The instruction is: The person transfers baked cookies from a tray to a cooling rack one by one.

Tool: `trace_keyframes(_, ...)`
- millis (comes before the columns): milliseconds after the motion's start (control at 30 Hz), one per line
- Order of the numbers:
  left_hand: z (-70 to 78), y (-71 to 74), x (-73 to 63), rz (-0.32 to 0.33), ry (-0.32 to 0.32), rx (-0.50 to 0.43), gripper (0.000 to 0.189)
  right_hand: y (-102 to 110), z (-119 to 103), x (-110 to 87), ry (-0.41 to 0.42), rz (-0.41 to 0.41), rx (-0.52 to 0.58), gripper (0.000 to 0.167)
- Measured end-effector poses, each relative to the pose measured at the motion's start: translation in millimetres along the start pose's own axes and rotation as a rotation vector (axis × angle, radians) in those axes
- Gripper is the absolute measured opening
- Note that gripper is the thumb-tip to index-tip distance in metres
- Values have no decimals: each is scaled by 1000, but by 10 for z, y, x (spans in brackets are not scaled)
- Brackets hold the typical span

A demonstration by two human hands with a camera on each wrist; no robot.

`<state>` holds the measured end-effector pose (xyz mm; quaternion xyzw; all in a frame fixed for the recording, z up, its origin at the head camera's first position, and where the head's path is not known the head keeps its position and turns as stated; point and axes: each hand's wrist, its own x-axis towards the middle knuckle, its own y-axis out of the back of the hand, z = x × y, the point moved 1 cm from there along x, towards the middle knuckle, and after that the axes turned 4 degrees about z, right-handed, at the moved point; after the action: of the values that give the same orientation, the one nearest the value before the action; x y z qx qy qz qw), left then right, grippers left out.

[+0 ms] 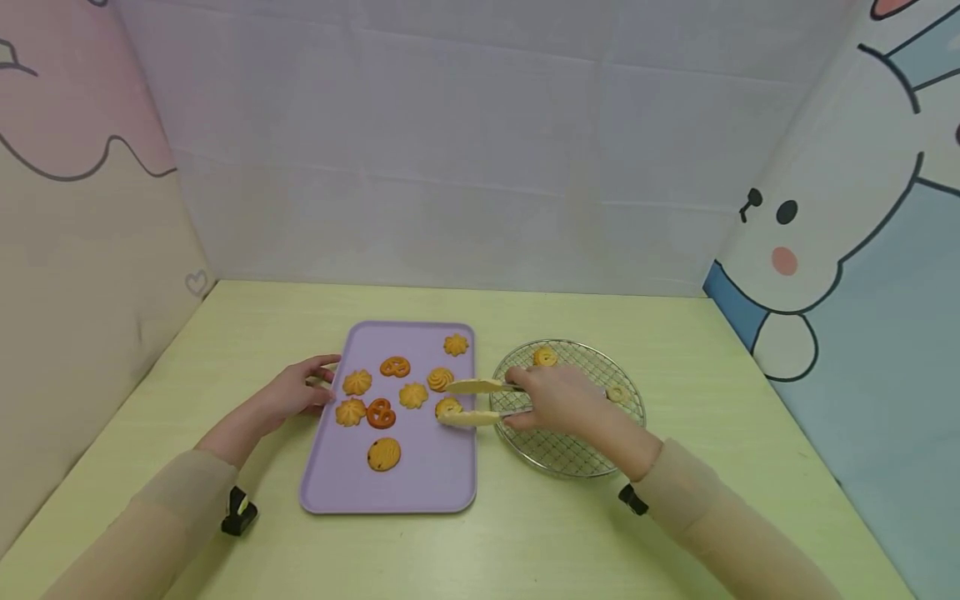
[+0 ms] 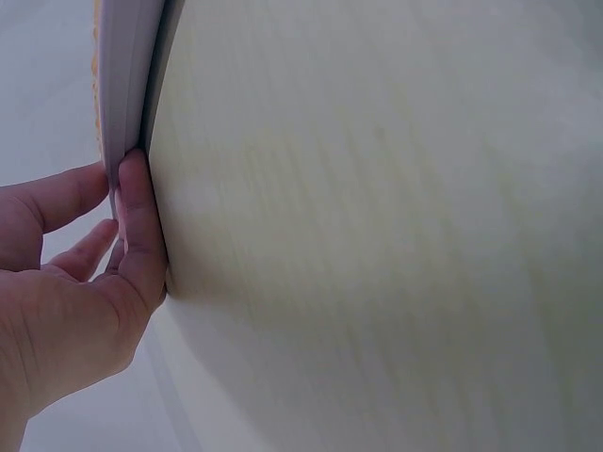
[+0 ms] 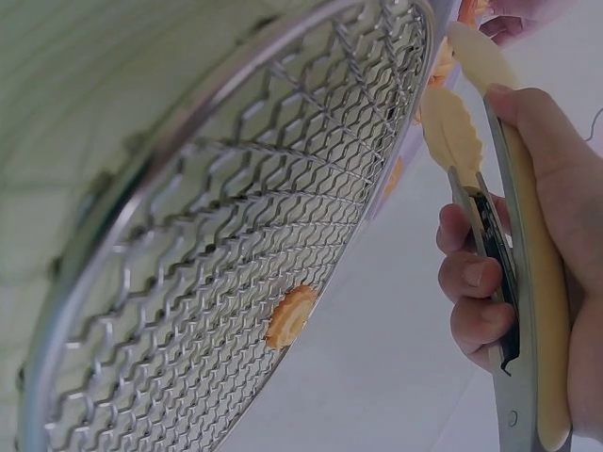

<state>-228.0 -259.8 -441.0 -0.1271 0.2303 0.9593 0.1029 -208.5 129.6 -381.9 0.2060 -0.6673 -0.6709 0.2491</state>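
Note:
My right hand [image 1: 558,400] grips a pair of tongs [image 3: 528,282] with pale yellow tips. The tongs' jaws are spread, reaching over the right edge of a lilac tray [image 1: 431,483]. A ring-shaped cookie [image 1: 447,406] lies at the tips, partly hidden by the lower one. At the tray's left edge, my left hand [image 1: 296,387] holds the rim between thumb and fingers, as the left wrist view shows [image 2: 71,301]. On the tray lie pretzels [image 1: 381,413], flower-shaped cookies [image 1: 412,395], a swirl cookie [image 1: 439,379] and a round, dark-specked cookie [image 1: 384,454].
A round wire rack [image 1: 558,458] stands right of the tray, under my right hand. On it are a ring-shaped cookie [image 1: 545,357] near the back and another cookie [image 1: 617,393] at the right. A white backdrop [image 1: 465,167] and printed side panels enclose the table [image 1: 570,542].

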Motion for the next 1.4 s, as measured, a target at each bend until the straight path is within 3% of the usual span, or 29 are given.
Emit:
trace_keyframes(300,-5,-3,-2,1,-11,3,69,13,-24,37,-2,-54,-18,55)
trace_keyframes(1033,-4,2,-11,-6,-9,-2,69,-13,-26,25,46,5,-19,51)
trace_keyframes(1400,-18,4,-4,-6,-16,-11,69,113,-14,-20,30,-17,6,51)
